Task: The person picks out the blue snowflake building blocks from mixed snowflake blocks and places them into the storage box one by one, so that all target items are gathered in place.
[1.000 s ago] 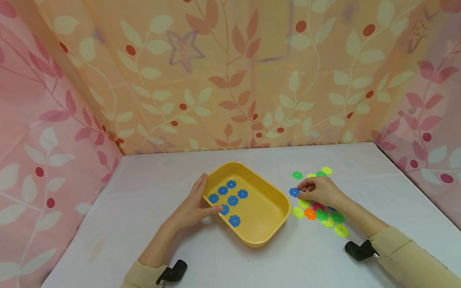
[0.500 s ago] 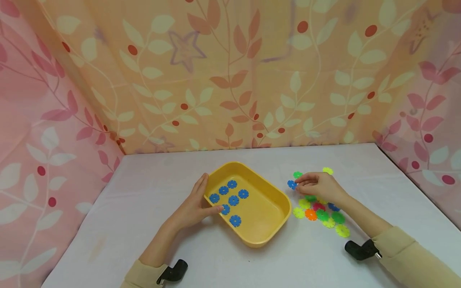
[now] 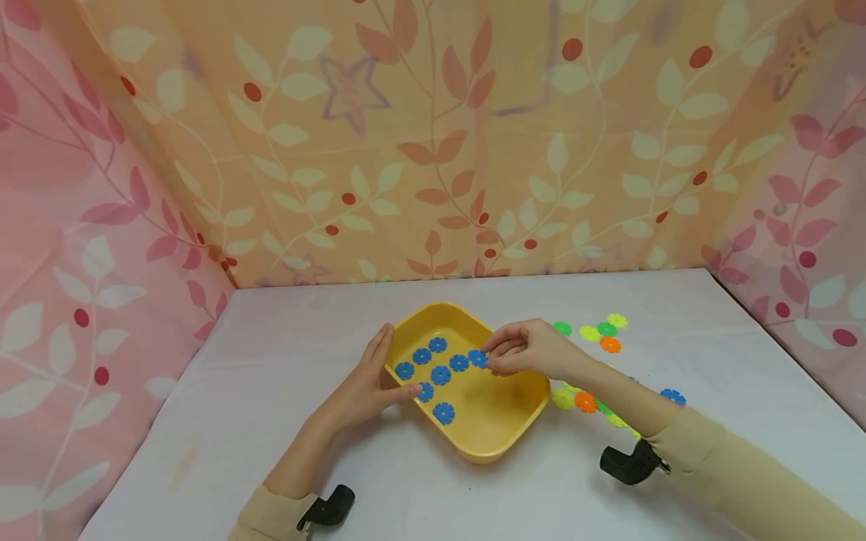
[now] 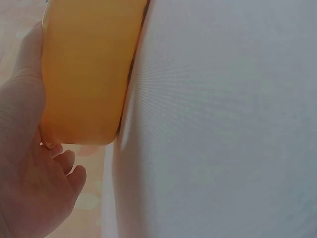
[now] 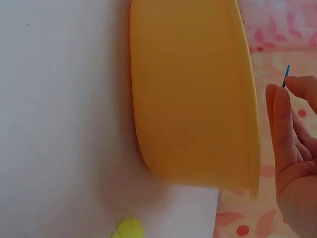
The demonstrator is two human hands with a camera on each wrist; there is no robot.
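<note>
A yellow plastic bin [image 3: 494, 421] stands at the middle of the table, turned at an angle. My left hand [image 3: 361, 383] grips its left end, thumb over the rim and the other fingers along the outside. In the left wrist view that hand [image 4: 37, 163] is beside the bin's wall [image 4: 89, 74]. Between thumb and fingertips my right hand [image 3: 537, 352] pinches a blue notched plastic disc [image 3: 477, 358] over the bin's right side. The right wrist view shows this disc [image 5: 287, 74] edge-on, above rim height. Several matching blue discs [image 3: 443, 412] lie inside the bin, mostly towards its left.
Right of the bin, loose discs in yellow, green, orange [image 3: 610, 345] and blue [image 3: 673, 396] lie on the white tablecloth [image 3: 203, 451], some hidden under my right forearm. Patterned curtains [image 3: 433, 150] enclose the back and sides. A black wrist mount [image 3: 632, 462] hangs from the right cuff.
My right hand has carried the blue disc from the loose discs leftward to over the bin. The left hand keeps its hold on the bin, which stays about where it was.
</note>
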